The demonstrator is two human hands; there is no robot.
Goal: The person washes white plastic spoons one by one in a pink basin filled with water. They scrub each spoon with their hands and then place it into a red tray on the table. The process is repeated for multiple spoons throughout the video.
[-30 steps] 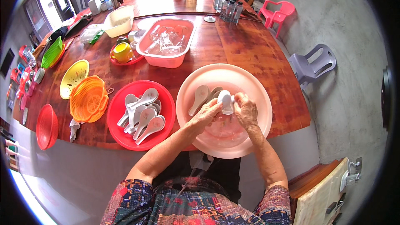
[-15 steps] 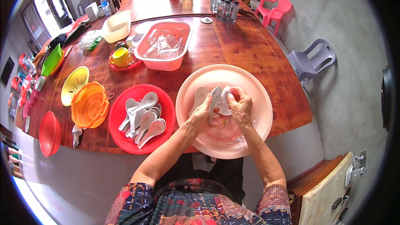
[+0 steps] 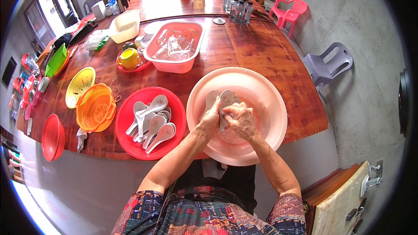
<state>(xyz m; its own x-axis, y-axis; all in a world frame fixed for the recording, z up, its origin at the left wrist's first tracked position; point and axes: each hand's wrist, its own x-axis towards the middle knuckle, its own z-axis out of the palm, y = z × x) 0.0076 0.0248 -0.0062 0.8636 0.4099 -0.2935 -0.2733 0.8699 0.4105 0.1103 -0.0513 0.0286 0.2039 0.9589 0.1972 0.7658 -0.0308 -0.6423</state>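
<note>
A pale pink basin (image 3: 274,109) with shallow water stands before me at the table's edge. Over it, my left hand (image 3: 210,121) is closed round white soup spoons (image 3: 226,97), their bowls pointing away from me. One more spoon bowl (image 3: 212,98) shows just left of these, partly behind my fingers. My right hand (image 3: 242,121) presses against the spoon handles with its fingers bent in; whatever else it grips is hidden. To the left, a red basin (image 3: 177,104) holds a pile of white soup spoons (image 3: 152,124) with small printed patterns.
Beyond the basins stands a pink tub (image 3: 174,66) of clear glasses, beside a yellow cup (image 3: 129,58) on a red plate. Orange (image 3: 93,111), yellow (image 3: 79,82) and red baskets (image 3: 53,137) lie at left. Several bottles (image 3: 237,8) stand far right, near a grey chair (image 3: 328,63).
My right hand has moved left and down onto the spoon handles. The white thing it pinched is now out of sight. The whole view has shifted slightly.
</note>
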